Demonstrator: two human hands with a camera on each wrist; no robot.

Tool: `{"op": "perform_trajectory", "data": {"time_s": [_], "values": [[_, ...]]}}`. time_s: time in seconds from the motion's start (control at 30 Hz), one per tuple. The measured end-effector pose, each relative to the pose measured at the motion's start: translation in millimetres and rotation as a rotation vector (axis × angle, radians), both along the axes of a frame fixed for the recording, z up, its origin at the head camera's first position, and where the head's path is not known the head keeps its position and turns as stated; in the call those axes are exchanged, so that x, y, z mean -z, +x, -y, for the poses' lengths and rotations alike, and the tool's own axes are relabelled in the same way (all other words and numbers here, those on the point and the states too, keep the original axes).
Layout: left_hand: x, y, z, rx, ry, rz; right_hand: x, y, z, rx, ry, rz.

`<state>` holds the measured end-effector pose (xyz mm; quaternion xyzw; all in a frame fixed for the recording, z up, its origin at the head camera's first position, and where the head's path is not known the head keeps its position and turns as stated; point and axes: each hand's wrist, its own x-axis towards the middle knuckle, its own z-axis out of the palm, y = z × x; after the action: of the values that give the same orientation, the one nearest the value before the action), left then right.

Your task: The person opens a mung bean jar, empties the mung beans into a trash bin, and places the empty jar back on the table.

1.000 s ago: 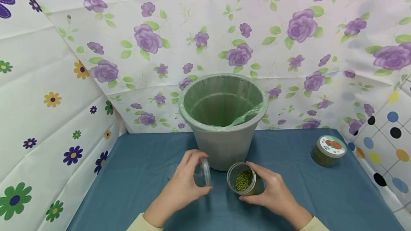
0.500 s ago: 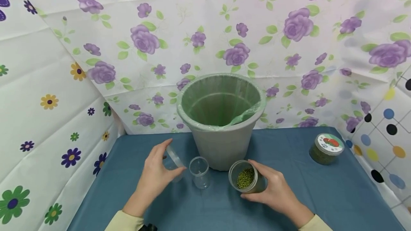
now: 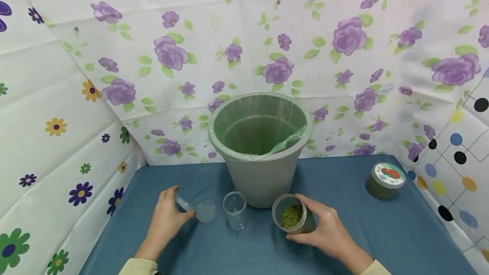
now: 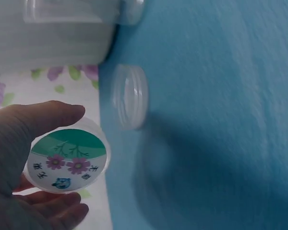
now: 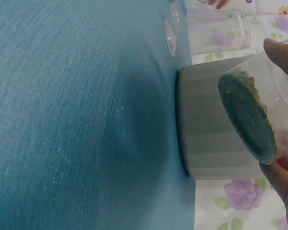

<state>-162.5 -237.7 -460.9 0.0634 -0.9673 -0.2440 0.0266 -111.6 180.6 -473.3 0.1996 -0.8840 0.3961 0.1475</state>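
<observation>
Behind everything stands a white flowered cloth, its purple roses and green leaves filling the back. Below it spreads a table covered in blue. Near the table's back edge, upright, is a grey bucket lined with a thin green bag, a fold of the plastic draped at the right of its rim.

In front of the bucket to the right, the right hand has its thumb and fingers clamped round an open clear jar, tilted so that its mouth faces left. To the left, the left hand pinches a lid by its edge between thumb and fingers.

At the far right of the table sits a closed jar, dark green inside, with a red picture on its top. Between the hands an empty jar stands upright just beside the bucket. A clear round cap rests on the table near the left hand. Smallest are the green beans, gathered inside the tilted jar.
</observation>
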Motion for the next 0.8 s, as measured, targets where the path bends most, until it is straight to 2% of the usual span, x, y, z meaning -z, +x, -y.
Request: {"op": "perform_trajectory", "data": {"time_s": [0.23,0.43,0.6,0.8], "values": [[12.9,-4.2,11.7,0.002,-0.018,0.07,0.7,-2.1,-1.3,-0.003,-0.003,0.002],[20.4,-5.6,16.6,-0.038,0.005,0.116,3.3,-3.6,-1.1,-0.011,0.0,0.009],[23.9,-6.2,18.6,-0.056,0.034,0.123,4.8,-2.7,-0.6,-0.001,-0.001,0.015],[21.8,-3.6,20.2,-0.063,0.024,0.14,4.6,-3.1,-2.8,0.006,0.004,0.021]]}}
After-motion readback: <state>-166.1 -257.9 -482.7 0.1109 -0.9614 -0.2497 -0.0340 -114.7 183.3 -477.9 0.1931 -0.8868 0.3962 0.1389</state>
